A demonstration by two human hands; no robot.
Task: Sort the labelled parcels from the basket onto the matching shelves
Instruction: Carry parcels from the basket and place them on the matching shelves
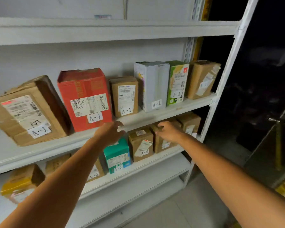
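Note:
Several parcels labelled A-1 stand on the middle shelf (163,115), among them a red box (84,97) and a white box (150,84). Below, parcels labelled A-2 line the lower shelf (148,163): a teal box (117,157) and brown boxes (141,143). My left hand (109,133) hovers with loose fingers in front of the teal box's top, holding nothing. My right hand (169,131) reaches to a brown A-2 box (163,142); its fingertips are at the box's top. The basket is out of view.
A white upright post (220,89) bounds the shelving on the right, with a dark room beyond it. The top shelf (105,30) runs above. A yellow-taped brown parcel (19,183) sits at the lower left. Pale floor tiles lie below right.

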